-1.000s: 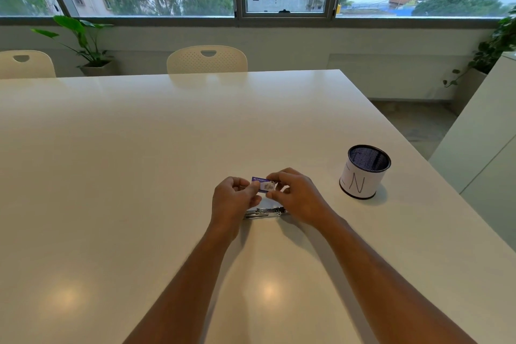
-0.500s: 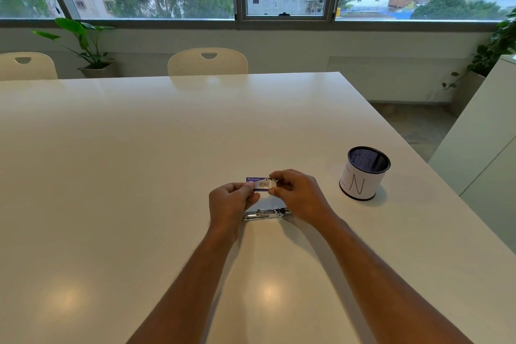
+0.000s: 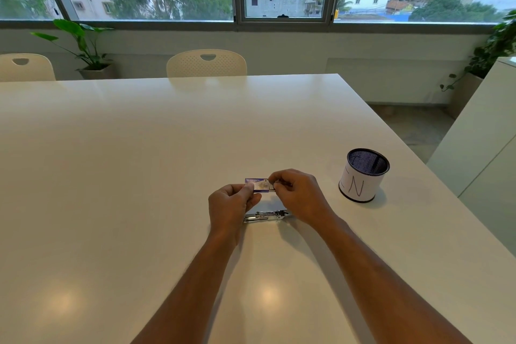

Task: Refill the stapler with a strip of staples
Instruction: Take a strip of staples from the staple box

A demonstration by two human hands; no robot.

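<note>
A small purple staple box is held just above the white table. My left hand pinches its left end between thumb and fingers. My right hand has its fingertips closed at the box's right end, where a pale inner tray edge shows. Whether a staple strip is between those fingers is hidden. A silver metal stapler lies flat on the table right below the box, between my two wrists, untouched.
A black mesh pen cup with a white paper label stands to the right, near the table's right edge. Two cream chairs sit along the far side. A white cabinet stands to the right of the table.
The box has shifted slightly left and away from me with my left hand. My right fingertips stay at its right end, where the inner tray now shows a little more.
</note>
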